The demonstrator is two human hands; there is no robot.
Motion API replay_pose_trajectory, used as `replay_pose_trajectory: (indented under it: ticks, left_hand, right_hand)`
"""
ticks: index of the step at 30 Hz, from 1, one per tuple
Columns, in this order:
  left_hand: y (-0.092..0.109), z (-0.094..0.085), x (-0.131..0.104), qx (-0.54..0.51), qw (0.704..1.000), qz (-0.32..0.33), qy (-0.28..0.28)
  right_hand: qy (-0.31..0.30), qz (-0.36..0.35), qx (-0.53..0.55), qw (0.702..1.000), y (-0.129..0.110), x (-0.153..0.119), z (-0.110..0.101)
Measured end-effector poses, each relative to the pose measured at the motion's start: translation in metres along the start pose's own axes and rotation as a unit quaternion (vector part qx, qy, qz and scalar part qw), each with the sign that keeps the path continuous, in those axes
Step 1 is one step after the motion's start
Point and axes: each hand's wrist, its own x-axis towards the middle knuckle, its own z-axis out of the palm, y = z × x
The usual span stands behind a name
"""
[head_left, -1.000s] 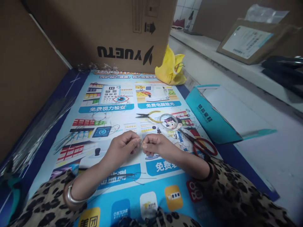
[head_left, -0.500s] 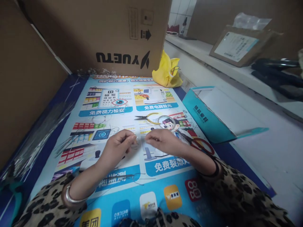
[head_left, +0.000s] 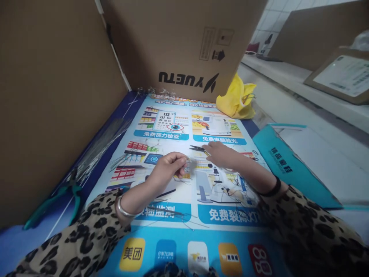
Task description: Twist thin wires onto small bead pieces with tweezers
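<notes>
My left hand is closed in a pinch above the printed poster sheet. A small bent piece of thin wire shows at its fingertips; its full shape is too fine to make out. To the right and farther off, my right hand has its fingers closed over the handles of a pair of pliers. The dark pointed jaws stick out to the left, and most of the yellow handles are hidden under the hand.
Loose wires lie on the poster. At left are a wire bundle and teal-handled pliers. Behind stand a cardboard box and a yellow cloth bundle. A teal open box stands at right.
My right hand has moved away from the left hand, forward and right, onto the pliers. My left hand keeps its pinch. The view has turned left, so everything sits farther right.
</notes>
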Motion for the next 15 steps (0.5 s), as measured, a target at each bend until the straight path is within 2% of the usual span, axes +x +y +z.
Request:
replay_pose_trajectory:
  ticks: [11,15]
  left_hand:
    - [-0.003,0.000,0.002,0.009,1.000,-0.014,-0.007]
    - [-0.002,-0.001,0.002,0.004,1.000,0.003,-0.021]
  right_hand:
    - [0.030,0.029,-0.028,0.999,-0.006,0.021,0.004]
    - [0.040,0.053,0.005,0.998,-0.005,0.018,-0.009]
